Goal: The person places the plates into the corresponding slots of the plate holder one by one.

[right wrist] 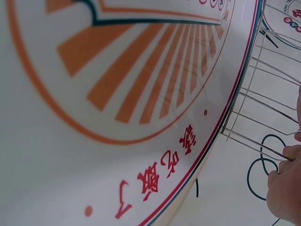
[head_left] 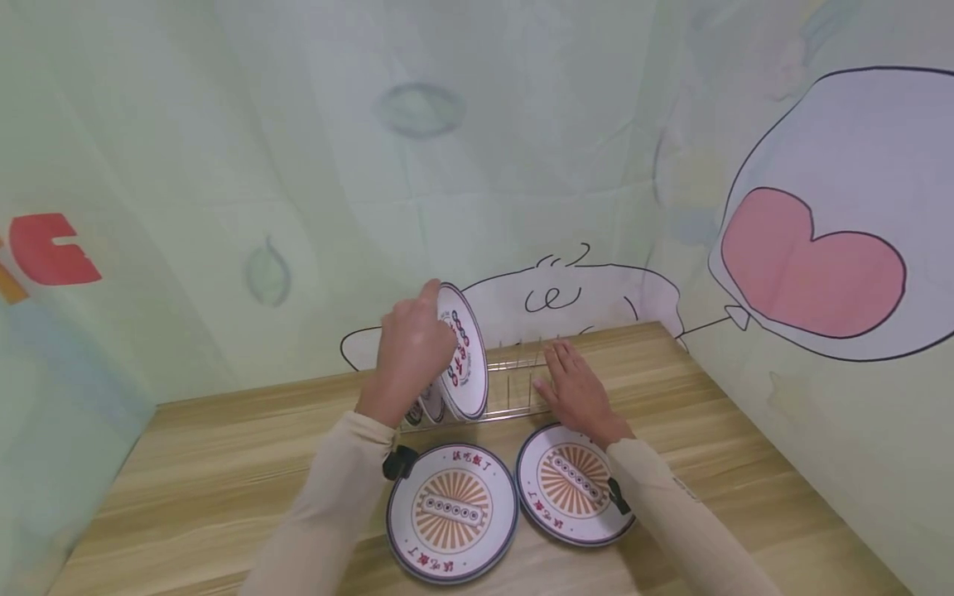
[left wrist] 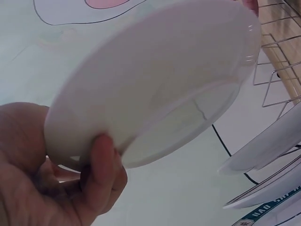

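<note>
Flat plates [head_left: 450, 509] are being seen nearest, lying face up on the wooden table [head_left: 268, 463], one between six and seven o'clock from the wire rack [head_left: 514, 412], a second plate [head_left: 574, 480] between four and five, their rims close together. Beyond them, the upright plate [head_left: 467, 352] is being gripped at its rim by the left hand [head_left: 413, 352], the fingers being curled about the edge. From that hand the plate is being held out toward three o'clock, standing on edge, its long axis running from half past eleven to half past five. By the left hand only its nine o'clock side is being covered. The right hand [head_left: 581, 397] is being rested well apart, at four o'clock from the plate, against the rack's right end, its fingers lying fairly straight and its thumb spread. Whether the wires are being touched by the plate's lower edge cannot be told. Standing plates [head_left: 432, 403] are being supported in the rack, at seven o'clock from the gripped one. Farthest off, a printed backdrop [head_left: 335, 165] is being seen at twelve.
</note>
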A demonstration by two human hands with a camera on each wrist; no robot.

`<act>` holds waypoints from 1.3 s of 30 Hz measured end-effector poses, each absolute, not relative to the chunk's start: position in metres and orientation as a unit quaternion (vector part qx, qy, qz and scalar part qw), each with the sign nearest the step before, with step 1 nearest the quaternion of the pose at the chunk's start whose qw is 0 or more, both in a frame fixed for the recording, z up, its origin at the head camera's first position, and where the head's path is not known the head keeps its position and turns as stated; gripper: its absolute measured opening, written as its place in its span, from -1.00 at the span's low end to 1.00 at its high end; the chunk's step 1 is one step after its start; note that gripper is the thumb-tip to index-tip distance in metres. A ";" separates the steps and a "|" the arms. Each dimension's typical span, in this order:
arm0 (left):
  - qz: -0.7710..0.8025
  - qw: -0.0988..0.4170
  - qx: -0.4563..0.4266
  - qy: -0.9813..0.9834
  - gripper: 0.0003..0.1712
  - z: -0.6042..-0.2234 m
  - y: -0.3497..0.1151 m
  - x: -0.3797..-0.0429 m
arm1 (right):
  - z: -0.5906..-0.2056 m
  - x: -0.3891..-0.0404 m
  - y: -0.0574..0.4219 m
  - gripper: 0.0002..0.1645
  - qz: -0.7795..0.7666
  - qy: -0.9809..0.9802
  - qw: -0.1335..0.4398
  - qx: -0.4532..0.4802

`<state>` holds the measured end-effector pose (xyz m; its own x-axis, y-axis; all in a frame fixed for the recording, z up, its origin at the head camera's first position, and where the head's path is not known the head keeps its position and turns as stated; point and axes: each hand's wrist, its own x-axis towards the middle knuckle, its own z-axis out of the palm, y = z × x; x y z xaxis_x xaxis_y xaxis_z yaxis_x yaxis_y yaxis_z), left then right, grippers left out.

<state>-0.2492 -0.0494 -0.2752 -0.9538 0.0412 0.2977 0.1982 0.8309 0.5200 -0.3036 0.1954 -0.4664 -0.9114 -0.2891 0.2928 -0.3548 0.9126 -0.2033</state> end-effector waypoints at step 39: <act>-0.143 0.176 -0.083 -0.971 -0.31 -0.326 -0.010 -0.304 | -0.465 -0.304 0.197 -0.24 0.131 -0.969 0.123 0.167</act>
<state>-0.3039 -0.0105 -0.3261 -0.9245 0.1111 0.3647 0.2113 0.9455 0.2479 -0.3044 0.1974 -0.4655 -0.9137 -0.2917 0.2828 -0.3563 0.9098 -0.2129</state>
